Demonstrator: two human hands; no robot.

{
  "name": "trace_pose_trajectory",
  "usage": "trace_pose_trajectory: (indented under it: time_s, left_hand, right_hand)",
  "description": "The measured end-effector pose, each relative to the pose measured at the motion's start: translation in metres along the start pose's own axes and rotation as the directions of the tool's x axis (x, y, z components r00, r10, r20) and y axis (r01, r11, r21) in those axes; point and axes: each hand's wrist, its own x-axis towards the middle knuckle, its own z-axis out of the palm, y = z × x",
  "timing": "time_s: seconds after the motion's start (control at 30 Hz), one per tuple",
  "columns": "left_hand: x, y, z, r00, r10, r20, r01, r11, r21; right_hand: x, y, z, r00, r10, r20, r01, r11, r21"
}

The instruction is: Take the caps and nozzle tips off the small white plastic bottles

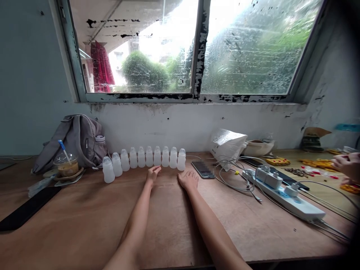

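Several frosted white baby bottles point(141, 157) with clear domed caps stand upright in a curved row on the wooden table. My left hand point(153, 175) is just in front of the middle of the row, its fingers loosely bent and a little apart. Nothing shows in it. To its right, my right hand point(189, 180) lies palm down on the table with fingers stretched forward, and it holds nothing. The rightmost bottle point(181, 159) stands just behind and left of the right hand. At the left end, a bottle point(108, 170) sits closest to me.
Right of my hands lie a phone point(203, 169), tangled white cables and a power strip point(287, 198). A white bag point(227, 144) stands against the wall. Another person's hand point(348, 167) is at far right. Leftward are a backpack point(78, 140), an iced drink point(67, 165) and a black strip point(29, 210).
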Motion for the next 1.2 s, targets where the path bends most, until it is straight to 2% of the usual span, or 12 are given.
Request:
trace_pose_trajectory:
  time_s: [0.2, 0.3, 0.5, 0.67, 0.77, 0.87, 0.9, 0.93, 1.0, 1.1, 1.17, 1.2]
  left_hand:
    - [-0.020, 0.009, -0.009, 0.997, 0.062, 0.048, -0.052, 0.983, -0.176]
    - [-0.029, 0.013, -0.018, 0.996, 0.086, 0.017, -0.081, 0.978, -0.192]
    - [-0.036, 0.017, -0.023, 0.957, 0.139, -0.253, -0.150, 0.989, -0.022]
    - [-0.041, 0.031, -0.029, 0.932, 0.283, -0.227, -0.245, 0.952, 0.184]
    - [-0.040, 0.045, -0.060, 0.914, 0.384, -0.129, -0.336, 0.897, 0.288]
    - [-0.038, 0.055, -0.111, 0.891, 0.454, 0.014, -0.425, 0.823, 0.378]
    - [-0.036, 0.056, -0.131, 0.851, 0.516, 0.100, -0.491, 0.713, 0.500]
    - [-0.035, 0.056, -0.150, 0.818, 0.565, 0.112, -0.502, 0.605, 0.618]
    - [-0.030, 0.051, -0.186, 0.785, 0.620, -0.017, -0.369, 0.489, 0.790]
    - [-0.021, 0.035, -0.223, 0.747, 0.574, -0.334, -0.049, 0.549, 0.834]
    - [-0.016, 0.019, -0.234, 0.809, 0.368, -0.458, 0.113, 0.667, 0.736]
    - [-0.016, 0.011, -0.235, 0.847, 0.254, -0.467, 0.164, 0.711, 0.684]
  right_hand:
    - [0.001, -0.002, 0.000, 0.996, -0.026, -0.084, 0.028, 0.999, 0.020]
    - [0.001, -0.001, -0.002, 0.992, -0.055, -0.112, 0.060, 0.997, 0.039]
    - [0.004, 0.009, -0.009, 0.980, -0.132, -0.151, 0.154, 0.978, 0.140]
    - [0.002, 0.012, -0.011, 0.951, -0.161, -0.263, 0.223, 0.948, 0.227]
    - [0.000, 0.009, -0.011, 0.925, -0.199, -0.324, 0.293, 0.917, 0.271]
    - [0.000, 0.008, -0.011, 0.903, -0.263, -0.340, 0.373, 0.873, 0.315]
    - [0.000, 0.007, -0.011, 0.896, -0.281, -0.344, 0.395, 0.858, 0.329]
    - [0.000, 0.007, -0.011, 0.889, -0.295, -0.350, 0.414, 0.844, 0.342]
    - [-0.001, 0.006, -0.010, 0.877, -0.310, -0.368, 0.442, 0.821, 0.362]
    - [-0.003, 0.004, -0.011, 0.862, -0.321, -0.393, 0.472, 0.794, 0.385]
    - [-0.005, 0.004, -0.011, 0.851, -0.330, -0.408, 0.491, 0.775, 0.398]
    - [-0.006, 0.003, -0.012, 0.846, -0.335, -0.415, 0.502, 0.764, 0.406]
